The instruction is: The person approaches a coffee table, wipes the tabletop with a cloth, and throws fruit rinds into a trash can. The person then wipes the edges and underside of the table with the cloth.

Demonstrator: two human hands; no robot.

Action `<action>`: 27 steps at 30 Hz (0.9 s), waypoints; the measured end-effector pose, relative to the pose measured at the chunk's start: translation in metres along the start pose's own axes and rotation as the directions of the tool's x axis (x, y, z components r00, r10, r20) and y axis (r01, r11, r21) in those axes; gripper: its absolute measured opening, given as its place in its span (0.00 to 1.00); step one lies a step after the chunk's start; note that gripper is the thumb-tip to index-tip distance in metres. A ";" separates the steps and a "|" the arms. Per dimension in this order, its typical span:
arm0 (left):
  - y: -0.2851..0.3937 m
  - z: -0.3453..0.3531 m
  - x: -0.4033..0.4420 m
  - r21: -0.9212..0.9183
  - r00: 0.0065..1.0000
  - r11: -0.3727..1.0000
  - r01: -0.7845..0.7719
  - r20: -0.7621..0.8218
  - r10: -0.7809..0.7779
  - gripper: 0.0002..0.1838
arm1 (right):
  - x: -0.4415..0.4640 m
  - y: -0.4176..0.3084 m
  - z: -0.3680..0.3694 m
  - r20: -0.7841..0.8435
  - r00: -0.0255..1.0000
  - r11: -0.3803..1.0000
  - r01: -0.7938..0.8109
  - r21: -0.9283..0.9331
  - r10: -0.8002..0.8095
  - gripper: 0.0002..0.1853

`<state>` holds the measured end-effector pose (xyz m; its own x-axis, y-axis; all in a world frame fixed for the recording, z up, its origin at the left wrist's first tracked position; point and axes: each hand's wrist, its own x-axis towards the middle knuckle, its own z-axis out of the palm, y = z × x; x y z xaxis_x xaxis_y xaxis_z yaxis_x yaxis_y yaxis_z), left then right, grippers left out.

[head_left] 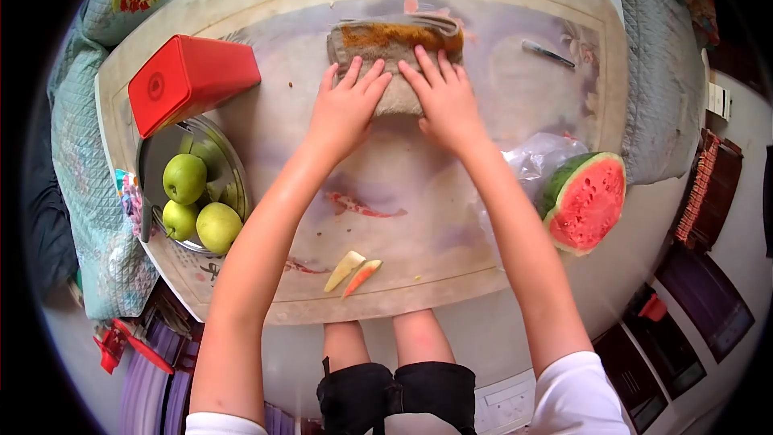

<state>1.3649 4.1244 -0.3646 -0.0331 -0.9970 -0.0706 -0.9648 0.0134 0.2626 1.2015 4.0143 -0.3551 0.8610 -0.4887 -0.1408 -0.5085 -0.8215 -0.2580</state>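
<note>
A folded grey-brown cloth (394, 55) with an orange-brown stained strip lies near the far side of the table. My left hand (348, 106) rests on its left part, palm down with the fingers spread. On the cloth's right part lies my right hand (445, 102), its fingers also spread and flat. Neither hand is wrapped round anything. The cloth's lower edge shows between the two hands, and some of it is hidden under the fingers.
The table (403, 217) holds a red box (193, 80), green apples (219, 228) on a metal tray (235, 169), a cut watermelon (592, 201) by a plastic bag (543, 155), a pen-like object (549, 53) and two rind pieces (345, 271) near the front edge.
</note>
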 end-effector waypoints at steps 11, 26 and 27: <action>0.044 -0.049 -0.076 -0.371 0.912 0.928 0.018 0.388 0.137 0.28 | -0.098 -0.068 -0.047 0.515 0.854 0.923 -0.248 0.293 0.066 0.23; -0.117 -0.025 0.104 -0.102 0.916 0.986 0.129 -0.369 -0.158 0.19 | 0.143 -0.016 -0.034 -0.075 0.965 0.962 -0.258 -0.088 0.251 0.42; -0.115 -0.023 0.098 -0.055 0.949 0.988 0.144 -0.275 -0.154 0.21 | 0.141 -0.007 -0.015 -0.204 0.961 0.973 -0.209 -0.095 0.186 0.37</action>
<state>1.4783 4.0238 -0.3796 0.1888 -0.9694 0.1569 -0.9438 -0.1350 0.3018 1.3265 3.9473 -0.3591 0.7305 -0.6828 0.0120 -0.6758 -0.7253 -0.1312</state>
